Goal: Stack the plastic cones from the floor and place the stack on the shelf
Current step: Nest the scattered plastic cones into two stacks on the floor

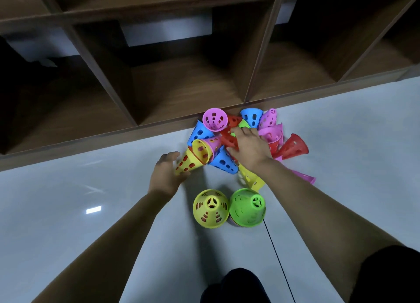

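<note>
A heap of perforated plastic cones in pink, blue, red, yellow and green lies on the pale floor against the foot of the wooden shelf (186, 91). My left hand (167, 173) wraps the wide end of a yellow cone (187, 164) lying on its side at the heap's left edge. My right hand (247, 146) rests on top of the heap, fingers curled on a red cone (228, 140). Nearer to me, a yellow cone (210, 208) and a green cone (247, 207) stand upright side by side, apart from the heap.
The shelf has several open dark-wood compartments, its bottom ledge level with the floor (341, 143). A thin dark floor seam (276, 257) runs toward me from the green cone. My dark-clothed knees (236, 284) show at the bottom edge.
</note>
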